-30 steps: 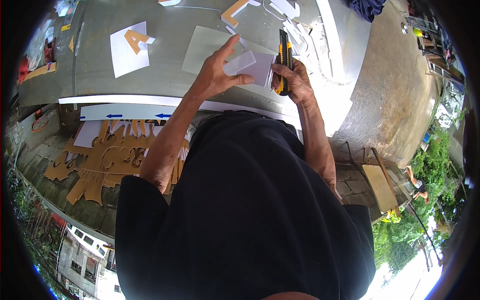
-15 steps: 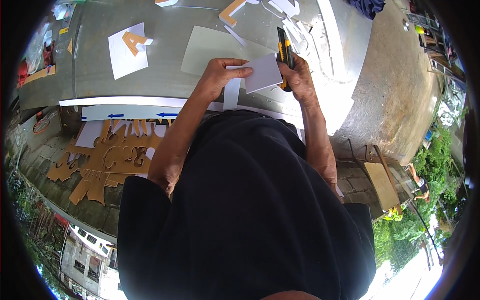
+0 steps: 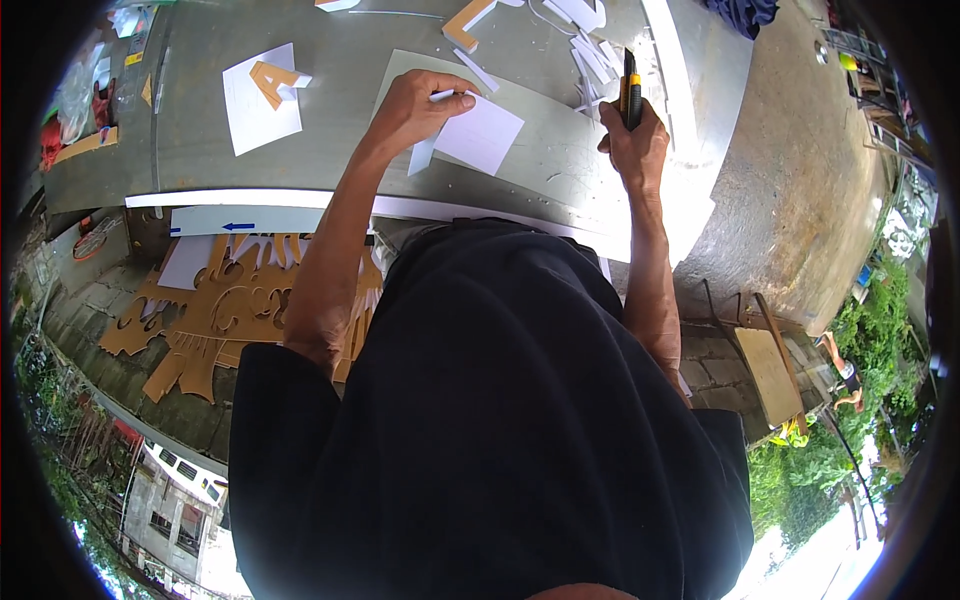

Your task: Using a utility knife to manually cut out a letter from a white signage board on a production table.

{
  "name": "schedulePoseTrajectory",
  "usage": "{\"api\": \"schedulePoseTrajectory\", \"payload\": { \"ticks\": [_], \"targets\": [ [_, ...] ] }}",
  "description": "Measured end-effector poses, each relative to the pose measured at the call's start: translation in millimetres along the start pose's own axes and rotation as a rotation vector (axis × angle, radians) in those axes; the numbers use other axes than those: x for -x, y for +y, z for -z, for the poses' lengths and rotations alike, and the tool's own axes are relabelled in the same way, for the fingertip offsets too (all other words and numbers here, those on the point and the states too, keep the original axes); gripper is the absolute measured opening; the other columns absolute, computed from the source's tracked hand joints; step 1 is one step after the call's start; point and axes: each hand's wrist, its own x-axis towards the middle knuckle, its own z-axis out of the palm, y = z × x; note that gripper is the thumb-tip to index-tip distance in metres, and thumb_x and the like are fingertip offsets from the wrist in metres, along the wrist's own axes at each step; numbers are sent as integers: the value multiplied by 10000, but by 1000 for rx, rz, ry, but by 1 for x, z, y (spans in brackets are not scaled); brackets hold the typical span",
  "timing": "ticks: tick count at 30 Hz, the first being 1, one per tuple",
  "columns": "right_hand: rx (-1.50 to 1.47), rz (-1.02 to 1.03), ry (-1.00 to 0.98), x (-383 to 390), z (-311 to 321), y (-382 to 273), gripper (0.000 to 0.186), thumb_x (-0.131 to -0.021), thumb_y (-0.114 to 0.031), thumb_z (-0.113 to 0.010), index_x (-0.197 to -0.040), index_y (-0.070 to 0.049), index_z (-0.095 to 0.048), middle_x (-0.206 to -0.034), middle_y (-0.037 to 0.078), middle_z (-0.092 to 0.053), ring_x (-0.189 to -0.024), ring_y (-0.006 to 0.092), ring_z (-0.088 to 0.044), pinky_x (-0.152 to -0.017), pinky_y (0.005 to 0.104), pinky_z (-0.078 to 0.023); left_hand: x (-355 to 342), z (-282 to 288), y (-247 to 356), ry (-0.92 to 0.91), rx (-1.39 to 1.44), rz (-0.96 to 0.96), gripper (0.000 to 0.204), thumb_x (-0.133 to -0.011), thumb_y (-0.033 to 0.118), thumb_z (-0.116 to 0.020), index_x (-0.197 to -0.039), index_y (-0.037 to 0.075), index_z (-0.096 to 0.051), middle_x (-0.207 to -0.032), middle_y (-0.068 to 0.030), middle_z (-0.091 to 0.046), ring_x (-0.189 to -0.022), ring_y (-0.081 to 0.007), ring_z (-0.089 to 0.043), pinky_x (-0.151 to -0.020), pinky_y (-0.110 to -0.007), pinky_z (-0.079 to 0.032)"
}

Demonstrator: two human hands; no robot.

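Over the middle of the grey table [image 3: 330,130], my left hand [image 3: 418,105] pinches a small white board [image 3: 482,134] by its corner between thumb and fingers. A narrow white strip [image 3: 423,152] hangs below the same fingers; whether it is joined to the board I cannot tell. A pale grey-green sheet [image 3: 545,137] lies beneath. Farther right, my right hand [image 3: 640,150] is closed around a yellow-and-black utility knife [image 3: 632,95], its dark blade pointing away from me. The knife is apart from the board.
To the left, a brown-faced letter A [image 3: 270,85] rests on a white sheet [image 3: 262,125]. White offcuts [image 3: 590,60] and another brown-faced letter [image 3: 465,25] lie at the back. A long white strip [image 3: 250,200] runs along the near edge. Cut-out brown boards [image 3: 220,320] sit below left.
My left hand has carried the white board left and away from me, turning it. My right hand has left the board and moved right with the utility knife.
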Motion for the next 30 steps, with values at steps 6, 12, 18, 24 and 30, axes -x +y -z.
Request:
{"api": "schedulePoseTrajectory", "payload": {
  "ticks": [6, 12, 18, 24, 30],
  "targets": [
    [-206, -82, -336, 16, -21, -3, 284, -880, -229, -734, -1002, 19, -664, -701, 42, -643, -516, 122, -625, -473, 274, -465, -40, -2, 12, -210, -319, -50, 246, -879, 229, -775, -1081, 90, -787, -1020, -130, -760, -952, -268, -710, -883, -392, -534],
    [32, 102, -303, 23, -65, 3, 330, -873, -186, -750, -1102, 32, -654, -694, 114, -676, -537, 186, -675, -547, 326, -539, -54, 3, 5, -212, -351, -107, 344, -854, 235, -800, -1169, 103, -763, -1015, -116, -757, -987, -282, -707, -907, -398, -537],
    [51, 48, -322, 20, -66, 2, 305, -873, -177, -741, -1077, 34, -657, -709, 115, -701, -546, 175, -680, -557, 322, -544, -5, 59, -2, -9, -264, 19, 437, -793, 255, -867, -1181, 89, -753, -1084, -154, -754, -1064, -286, -718, -908, -371, -550],
    [5, 16, -328, 24, -73, -1, 334, -877, -179, -725, -1121, 40, -662, -781, 92, -730, -551, 158, -677, -551, 299, -536, 41, 56, -26, 270, 43, 149, 374, -810, 262, -867, -1096, 40, -772, -1052, -103, -766, -1008, -209, -713, -899, -308, -535],
    [-140, -19, -379, 36, -74, -8, 298, -890, -195, -716, -1066, 38, -657, -736, 92, -701, -538, 155, -663, -542, 306, -527, 44, 17, -28, 438, 299, 153, 303, -827, 226, -860, -1026, 12, -779, -963, -60, -762, -911, -125, -672, -837, -266, -524]
  ]
}}
